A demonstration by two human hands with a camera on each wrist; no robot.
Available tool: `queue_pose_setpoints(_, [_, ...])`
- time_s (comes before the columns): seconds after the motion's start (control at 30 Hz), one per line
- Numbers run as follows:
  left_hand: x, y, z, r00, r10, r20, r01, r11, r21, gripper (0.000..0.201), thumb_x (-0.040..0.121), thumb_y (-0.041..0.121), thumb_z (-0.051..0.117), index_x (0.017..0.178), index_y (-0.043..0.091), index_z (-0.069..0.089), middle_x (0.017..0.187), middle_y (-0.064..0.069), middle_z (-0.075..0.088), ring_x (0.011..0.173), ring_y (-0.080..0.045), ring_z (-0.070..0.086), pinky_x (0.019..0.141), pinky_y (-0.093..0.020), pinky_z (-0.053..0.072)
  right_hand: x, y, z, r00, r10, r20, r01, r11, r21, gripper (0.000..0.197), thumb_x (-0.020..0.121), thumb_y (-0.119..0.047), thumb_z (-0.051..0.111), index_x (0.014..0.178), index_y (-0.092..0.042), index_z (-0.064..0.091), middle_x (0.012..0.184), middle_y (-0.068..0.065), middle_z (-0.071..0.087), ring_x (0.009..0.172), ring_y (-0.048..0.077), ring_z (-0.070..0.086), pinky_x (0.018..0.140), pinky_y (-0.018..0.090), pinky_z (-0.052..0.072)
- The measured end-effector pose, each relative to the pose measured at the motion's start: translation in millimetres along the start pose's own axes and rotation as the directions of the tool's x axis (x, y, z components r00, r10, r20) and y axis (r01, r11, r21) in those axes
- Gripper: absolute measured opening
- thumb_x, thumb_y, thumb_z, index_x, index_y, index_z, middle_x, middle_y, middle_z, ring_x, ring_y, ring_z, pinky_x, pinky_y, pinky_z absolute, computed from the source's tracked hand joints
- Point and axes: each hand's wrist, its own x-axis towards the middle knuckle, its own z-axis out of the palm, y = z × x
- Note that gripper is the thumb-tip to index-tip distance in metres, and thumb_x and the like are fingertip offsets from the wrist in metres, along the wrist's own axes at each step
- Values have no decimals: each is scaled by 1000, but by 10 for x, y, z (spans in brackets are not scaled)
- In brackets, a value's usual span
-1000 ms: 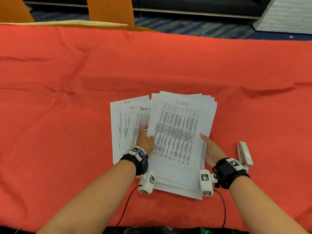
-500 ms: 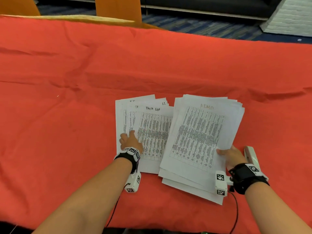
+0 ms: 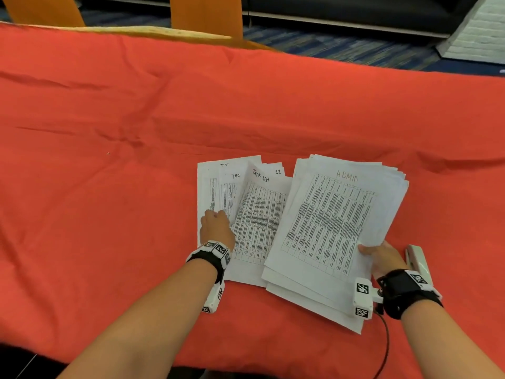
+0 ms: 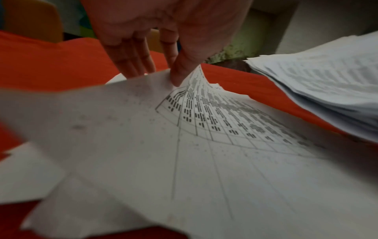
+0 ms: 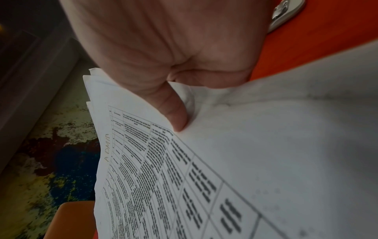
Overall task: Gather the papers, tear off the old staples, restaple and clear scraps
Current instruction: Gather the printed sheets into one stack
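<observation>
A thick stack of printed sheets headed "ADMIN" (image 3: 333,222) (image 5: 245,161) is lifted at its right edge. My right hand (image 3: 381,257) (image 5: 175,100) grips it there, thumb on top and fingers underneath. A second, thinner set headed "Task List" (image 3: 259,214) (image 4: 204,145) lies fanned on the red tablecloth (image 3: 109,187) to the left. My left hand (image 3: 217,225) (image 4: 163,64) pinches the top sheet's left edge and curls it upward. A white stapler (image 3: 418,261) (image 5: 286,14) lies just right of my right hand.
Orange chairs (image 3: 205,15) stand behind the table's far edge. Patterned carpet (image 3: 355,50) lies beyond. A black cable (image 3: 386,343) hangs from my right wrist over the near edge.
My right hand has pulled the "ADMIN" stack rightward off the other set, uncovering it. My left hand slid left and now lifts the top "Task List" sheet's edge.
</observation>
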Motion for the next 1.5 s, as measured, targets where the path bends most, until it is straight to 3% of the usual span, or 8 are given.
queue_pose_setpoints(0.2, [-135, 164, 82, 995, 75, 67, -64, 986, -151, 22, 86, -4, 38, 100, 11, 44, 95, -8, 53, 78, -24, 54, 56, -28, 38, -20, -25, 79, 1000, 3, 0, -3, 1000, 14, 49, 85, 11, 55, 130, -10, 53, 121, 14, 62, 110, 36, 59, 102, 54, 43])
queue_pose_setpoints(0.4, [-16, 122, 197, 982, -106, 155, 114, 992, -47, 40, 88, 7, 49, 127, 2, 44, 128, -17, 42, 120, -30, 41, 95, -36, 43, -18, -13, 75, 1000, 10, -5, -10, 1000, -2, 47, 85, 11, 55, 126, -11, 54, 121, 15, 63, 111, 37, 59, 103, 56, 41])
queue_pose_setpoints(0.63, [104, 199, 252, 958, -208, 196, 239, 960, -150, 72, 77, 17, 76, 132, 2, 31, 126, -16, 42, 114, -31, 50, 91, -38, 49, -46, -24, 44, 1000, -9, -5, 9, 999, -40, 34, 83, 10, 57, 107, -15, 60, 121, 15, 63, 110, 36, 60, 103, 53, 42])
queue_pose_setpoints(0.87, [76, 217, 143, 964, -51, 260, 173, 865, -471, 29, 95, 9, 45, 122, 7, 55, 109, -7, 61, 87, -20, 55, 74, -27, 47, -114, -100, 99, 998, -24, 58, 20, 998, 62, 40, 84, 15, 52, 117, -8, 57, 113, 16, 65, 101, 34, 62, 99, 54, 44])
queue_pose_setpoints(1.03, [-82, 236, -66, 974, 56, 220, 110, 731, -673, 26, 94, 5, 47, 116, 11, 60, 110, -14, 66, 87, -20, 58, 69, -26, 47, -147, -197, 267, 988, -37, 150, 16, 991, 136, 40, 84, 15, 49, 114, -10, 59, 109, 10, 69, 89, 25, 71, 72, 38, 60])
queue_pose_setpoints(1.2, [-251, 337, -113, 956, 115, 271, 164, 556, -815, 32, 91, 11, 58, 121, 21, 61, 121, 7, 66, 115, -14, 59, 104, -37, 44, -220, -328, 439, 989, -40, 145, 18, 988, 153, 37, 86, 15, 46, 106, -13, 60, 95, 4, 74, 82, 21, 73, 60, 28, 60])
queue_pose_setpoints(1.33, [-323, 461, -130, 934, 126, 334, 227, 512, -828, 26, 91, 21, 60, 115, 27, 64, 113, 3, 70, 106, -17, 66, 96, -44, 52, -244, -395, 551, 978, -101, 180, 90, 994, 67, 36, 86, 12, 48, 111, -13, 56, 117, 13, 64, 98, 28, 63, 87, 42, 52])
queue_pose_setpoints(1.5, [-361, 517, -150, 916, 158, 368, 244, 510, -825, 21, 93, 17, 57, 108, 28, 64, 111, -4, 70, 105, -25, 66, 92, -47, 54, -303, -453, 567, 967, -126, 222, 135, 990, -27, 39, 89, 7, 53, 124, -10, 52, 119, 10, 63, 97, 24, 64, 86, 36, 53])
